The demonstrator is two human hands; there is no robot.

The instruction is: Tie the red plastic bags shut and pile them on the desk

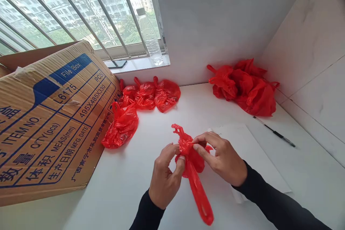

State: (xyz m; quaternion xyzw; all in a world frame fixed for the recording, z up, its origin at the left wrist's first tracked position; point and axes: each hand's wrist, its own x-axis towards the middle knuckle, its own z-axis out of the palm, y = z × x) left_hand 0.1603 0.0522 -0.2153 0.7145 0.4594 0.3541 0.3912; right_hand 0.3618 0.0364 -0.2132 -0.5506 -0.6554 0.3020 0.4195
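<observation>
A crumpled red plastic bag [193,158] is held above the white table [129,179] between both hands. My left hand [165,176] pinches its left side with thumb and fingers closed. My right hand [221,156] grips its top from the right, fingers curled on the plastic. One handle loop [201,196] hangs down toward me, and a twisted end sticks up at the top. Both arms wear black sleeves.
A large cardboard file box [51,122] lies on the left. Several knotted red bags [147,97] sit beside it, one nearer [121,126]. A loose pile of red bags [246,86] fills the back right corner. A pen [277,134], white paper [250,147], a bottle [150,37] and a phone [118,64] on the sill.
</observation>
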